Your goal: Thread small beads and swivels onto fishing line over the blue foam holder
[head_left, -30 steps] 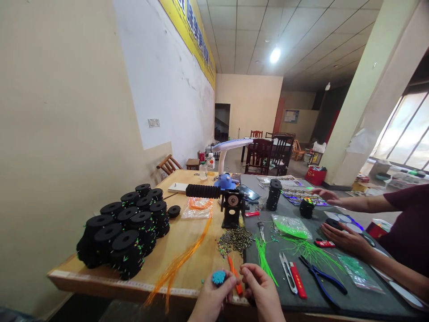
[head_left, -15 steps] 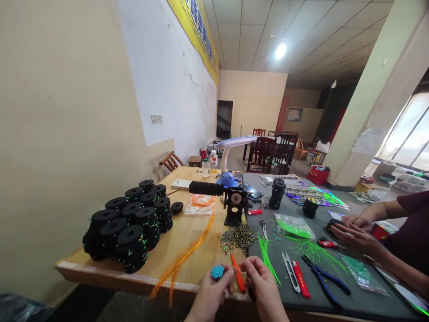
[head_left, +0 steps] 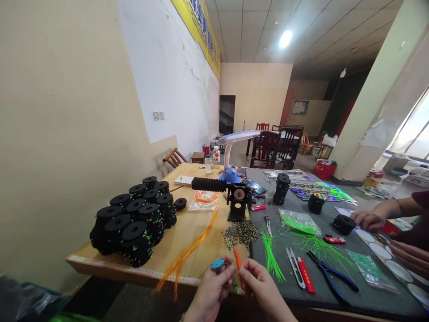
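Note:
At the table's front edge, my left hand [head_left: 214, 284] is closed, with a small blue spiky piece [head_left: 217, 264] at its fingers. Close on its right, my right hand [head_left: 256, 279] pinches an orange pointed tool [head_left: 237, 257], whose tip points up and away. The fingertips of both hands nearly meet; anything thin between them is too small to make out. Just beyond lies a pile of small dark and yellowish beads [head_left: 246, 233]. Orange strands [head_left: 191, 248] lie left of my hands, and green strands [head_left: 271, 252] lie to the right.
Stacked black foam spools [head_left: 134, 214] stand at left. A black clamp device [head_left: 239, 201] and lamp [head_left: 229, 172] stand ahead. Scissors [head_left: 295, 267], a red-handled tool [head_left: 306, 275] and blue pliers [head_left: 330, 273] lie right. A co-worker's hands [head_left: 372, 219] are at far right.
My right hand has taken hold of the orange tool, which lay between my hands before. The co-worker's hands have moved apart and off the black spool. The view has shifted slightly.

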Available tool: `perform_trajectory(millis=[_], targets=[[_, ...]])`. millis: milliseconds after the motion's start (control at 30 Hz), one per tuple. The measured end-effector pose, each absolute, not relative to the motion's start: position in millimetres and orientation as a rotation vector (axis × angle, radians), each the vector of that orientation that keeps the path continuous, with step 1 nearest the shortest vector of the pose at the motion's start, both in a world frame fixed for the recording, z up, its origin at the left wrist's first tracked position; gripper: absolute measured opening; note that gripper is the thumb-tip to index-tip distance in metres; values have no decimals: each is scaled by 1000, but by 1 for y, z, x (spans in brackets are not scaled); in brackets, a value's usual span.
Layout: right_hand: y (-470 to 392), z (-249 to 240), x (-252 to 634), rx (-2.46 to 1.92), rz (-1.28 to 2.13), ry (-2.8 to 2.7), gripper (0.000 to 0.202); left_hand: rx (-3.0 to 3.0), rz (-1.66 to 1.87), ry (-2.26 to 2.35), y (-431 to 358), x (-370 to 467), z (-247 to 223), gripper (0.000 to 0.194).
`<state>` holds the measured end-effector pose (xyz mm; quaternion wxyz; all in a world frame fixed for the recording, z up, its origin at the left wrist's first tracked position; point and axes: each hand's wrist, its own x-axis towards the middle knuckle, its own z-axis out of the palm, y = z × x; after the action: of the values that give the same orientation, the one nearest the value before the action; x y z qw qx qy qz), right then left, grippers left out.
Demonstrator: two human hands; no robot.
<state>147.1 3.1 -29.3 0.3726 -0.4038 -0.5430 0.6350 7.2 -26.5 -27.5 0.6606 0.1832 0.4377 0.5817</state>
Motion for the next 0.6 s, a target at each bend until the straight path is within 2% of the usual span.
perform_trajectory(millis=[133, 600], targets=[[4, -34, 146, -1000, 1638, -1397, 52, 376, 1333, 968, -25, 8, -26, 55], [-1, -34, 136, -946, 1732, -1340, 36, 349, 1320, 840, -14, 8, -48, 45]])
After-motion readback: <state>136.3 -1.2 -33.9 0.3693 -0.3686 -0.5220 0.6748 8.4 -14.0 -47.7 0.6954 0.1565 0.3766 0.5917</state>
